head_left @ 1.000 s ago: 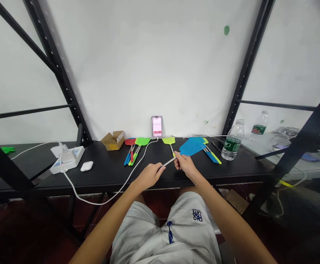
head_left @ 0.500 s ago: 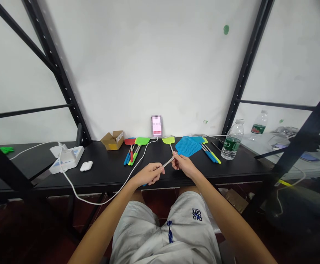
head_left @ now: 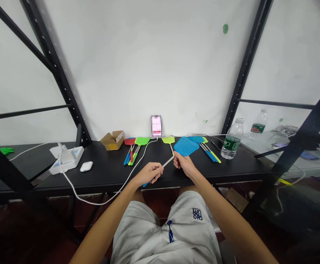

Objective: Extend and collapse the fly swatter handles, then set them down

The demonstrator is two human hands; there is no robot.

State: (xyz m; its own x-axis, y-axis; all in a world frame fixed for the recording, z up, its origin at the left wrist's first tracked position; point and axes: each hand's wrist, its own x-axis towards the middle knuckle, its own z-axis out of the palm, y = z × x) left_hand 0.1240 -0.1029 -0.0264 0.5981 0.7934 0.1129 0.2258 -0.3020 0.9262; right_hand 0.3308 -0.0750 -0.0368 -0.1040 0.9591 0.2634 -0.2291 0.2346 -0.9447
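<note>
Blue swatter (head_left: 186, 146) (perforated) extends beyond right hand (head_left: 184, 164).

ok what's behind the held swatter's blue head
Another blue swatter head shows past its upper right edge, on the black tabletop; the held swatter's head hides whatever lies directly behind.

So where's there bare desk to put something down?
A roomy bare patch on the desk lies between the white case, box and cable. A smaller one lies between the bottle and the desk's right end. It's crowded along the back, with grouped swatters, and at front centre, where the left hand and right hand hold the blue swatter.
</note>
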